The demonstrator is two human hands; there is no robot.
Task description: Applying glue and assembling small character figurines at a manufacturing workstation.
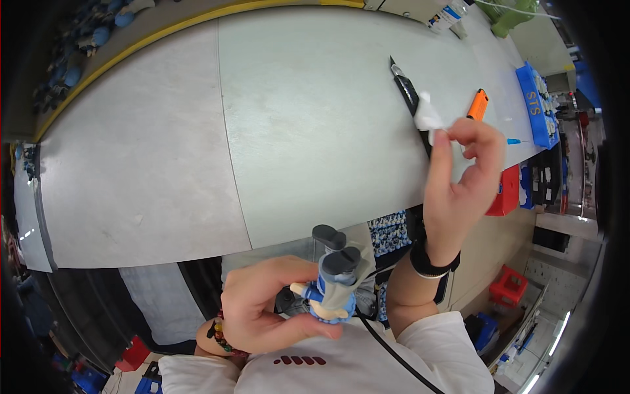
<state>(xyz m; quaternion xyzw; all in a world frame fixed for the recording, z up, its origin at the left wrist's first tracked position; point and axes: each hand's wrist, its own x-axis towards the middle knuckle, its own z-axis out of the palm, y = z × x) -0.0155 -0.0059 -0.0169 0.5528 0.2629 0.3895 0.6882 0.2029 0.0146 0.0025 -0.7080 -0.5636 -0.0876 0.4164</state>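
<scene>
My left hand (259, 308) is closed around a small toy figurine (335, 289) in blue, grey and cream, held in front of my shirt. The figurine is upside down, its dark grey soles pointing up. Over the right part of the table, my right hand (462, 187) pinches a white wad (428, 115) of tissue or cotton between thumb and fingertips. Beneath the wad lies a black craft knife (405, 87), its blade toward the far side; the wad covers part of its handle. An orange utility knife (479, 105) rests just beyond my right fingers.
The grey table (144, 151) has a seam across it. On its right edge stands a blue bin (537, 108) of small parts, near a thin blue-handled tool (515, 141). A clear bottle (448, 16) stands at the back. Below the edge are a red box (505, 192) and a red stool (508, 286).
</scene>
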